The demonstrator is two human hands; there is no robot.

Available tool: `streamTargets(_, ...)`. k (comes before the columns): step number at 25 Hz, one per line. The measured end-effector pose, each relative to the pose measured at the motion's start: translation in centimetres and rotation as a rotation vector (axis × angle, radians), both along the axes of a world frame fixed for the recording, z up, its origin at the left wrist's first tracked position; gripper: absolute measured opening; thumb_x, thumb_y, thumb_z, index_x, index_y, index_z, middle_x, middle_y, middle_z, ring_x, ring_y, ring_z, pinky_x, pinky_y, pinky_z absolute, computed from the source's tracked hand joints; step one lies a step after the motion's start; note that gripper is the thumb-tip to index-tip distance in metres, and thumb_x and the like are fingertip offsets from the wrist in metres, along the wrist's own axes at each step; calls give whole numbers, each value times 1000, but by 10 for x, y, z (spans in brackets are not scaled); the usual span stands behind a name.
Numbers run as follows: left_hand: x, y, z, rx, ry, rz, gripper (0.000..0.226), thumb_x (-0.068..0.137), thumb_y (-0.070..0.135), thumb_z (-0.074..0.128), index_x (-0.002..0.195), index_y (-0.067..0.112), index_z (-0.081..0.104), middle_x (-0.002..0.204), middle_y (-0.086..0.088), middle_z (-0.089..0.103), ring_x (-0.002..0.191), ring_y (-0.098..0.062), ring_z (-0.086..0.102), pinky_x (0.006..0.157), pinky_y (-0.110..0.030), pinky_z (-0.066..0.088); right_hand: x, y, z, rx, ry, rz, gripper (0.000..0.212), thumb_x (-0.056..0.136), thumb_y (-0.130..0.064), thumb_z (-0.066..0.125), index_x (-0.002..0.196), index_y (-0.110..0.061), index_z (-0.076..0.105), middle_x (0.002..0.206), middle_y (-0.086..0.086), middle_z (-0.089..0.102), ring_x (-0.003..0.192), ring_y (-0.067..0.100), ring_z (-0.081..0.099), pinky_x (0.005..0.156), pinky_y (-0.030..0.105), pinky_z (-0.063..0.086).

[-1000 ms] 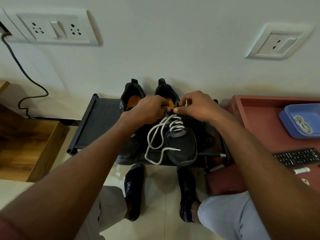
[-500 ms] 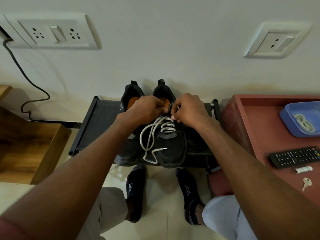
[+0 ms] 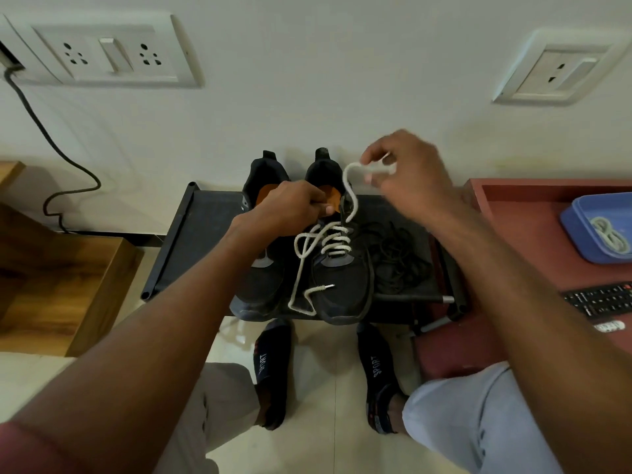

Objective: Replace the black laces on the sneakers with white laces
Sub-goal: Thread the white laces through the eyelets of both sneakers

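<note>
Fingers (image 3: 371, 165) of our right hand (image 3: 407, 172) pinch one end of the white woven lace (image 3: 333, 237), lifted above the shoe's collar. Our left hand (image 3: 294, 203) curls round the tongue area of the right-side black mesh sneaker (image 3: 345, 285), holding it. The lace is threaded through most eyelets; its other end trails loose over the toe. The second black sneaker (image 3: 260, 282) sits just beside it on the dark fabric rack shelf (image 3: 201, 234). A tangle of black laces (image 3: 396, 258) lies on the shelf to the right.

two sneakers (image 3: 263, 254) (image 3: 342, 268), two wall sockets (image 3: 113, 56) (image 3: 561, 71)
</note>
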State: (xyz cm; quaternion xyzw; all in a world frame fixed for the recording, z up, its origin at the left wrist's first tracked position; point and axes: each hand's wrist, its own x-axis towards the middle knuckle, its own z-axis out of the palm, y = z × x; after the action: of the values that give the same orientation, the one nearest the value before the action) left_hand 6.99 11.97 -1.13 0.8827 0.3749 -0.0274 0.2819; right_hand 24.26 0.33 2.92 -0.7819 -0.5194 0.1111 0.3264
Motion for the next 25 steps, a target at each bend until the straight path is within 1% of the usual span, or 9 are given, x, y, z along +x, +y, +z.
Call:
streamTargets(3,2,2,1,-31,3,3,27,103,43,60,79,30,63,70,6,58,66,-11,55,59,-28,37,-16,4,-25,-451,-103,195,37,79,-35,90,110,-25,73,109,-3,70,99,20,66,87,37,54)
streamTargets(6,6,2,0,-22,25,-4,32,103,43,59,78,24,62,70,2,57,66,-14,54,58,-30,36,-23,13,-35,-429,-69,65,31,77,-44,90,84,-20,72,83,-1,71,80,22,69,76,38,58)
streamTargets(9,6,4,0,-9,42,-18,32,102,42,60,75,26,59,73,2,58,69,-15,55,59,-29,38,-24,12,-42,-415,45,-35,25,80,-40,89,78,-20,74,79,0,73,77,21,72,79,41,61)
streamTargets(11,7,5,-2,13,58,-35,32,102,41,62,72,31,57,76,6,58,75,-15,56,60,-27,37,-25,13,-33,-210,140,-147,21,86,-35,84,76,-19,74,77,-3,74,77,16,73,82,40,62)
streamTargets(14,3,6,-5,7,53,-30,22,102,39,62,84,27,67,80,5,60,77,-15,58,62,-25,38,-19,16,2,499,487,-256,15,100,-22,67,88,-14,68,80,-1,76,82,15,74,82,41,62)
streamTargets(15,3,6,-5,-4,45,-29,22,102,39,62,88,24,68,80,3,61,76,-16,59,62,-26,39,-15,15,10,591,630,-221,12,103,-19,61,94,-13,64,82,3,77,82,20,75,79,41,62)
streamTargets(18,2,6,-3,-103,-9,-13,23,103,39,61,85,25,65,81,-3,68,68,-21,70,63,-32,56,-12,8,3,147,739,-49,10,103,-19,65,101,-9,63,85,12,77,68,25,72,70,41,63)
streamTargets(21,5,3,-1,-180,-8,19,23,105,38,56,85,28,60,80,-7,72,60,-19,74,61,-31,62,-14,8,-28,-459,191,55,23,87,-29,84,96,-13,71,87,7,75,74,21,73,76,42,64)
streamTargets(25,6,3,0,-307,17,49,23,106,38,54,97,19,61,79,-11,74,67,-25,77,66,-39,65,-20,10,-35,-490,59,57,31,78,-31,91,91,-10,73,86,6,72,84,24,70,80,41,59)
